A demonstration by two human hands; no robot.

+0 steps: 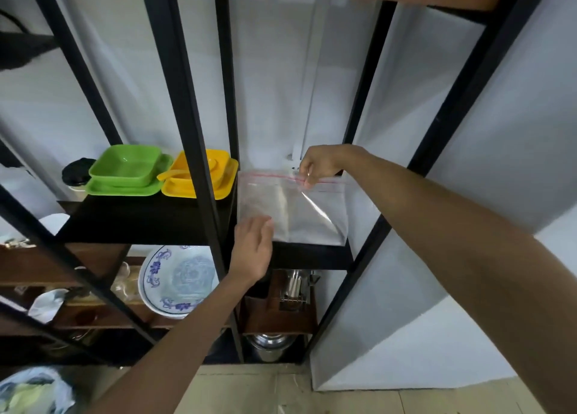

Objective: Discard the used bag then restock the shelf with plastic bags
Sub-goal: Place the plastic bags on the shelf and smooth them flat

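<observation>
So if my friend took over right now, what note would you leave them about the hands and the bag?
Right hand: pinching the clear zip bag at its red-striped top edge.
Left hand: open, fingers resting on the bag's near left corner.
The bag lies flat on the black shelf, right of the yellow dishes and green dishes.
Done: at least this bag has reached the shelf. The used bag is not clearly in view, so I can't tell if it was discarded.
Left: let go, straighten it, add any more bags.

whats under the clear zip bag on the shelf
The clear zip bag lies flat on the black shelf. The shelf shows faintly through it; nothing else visible underneath.
</observation>
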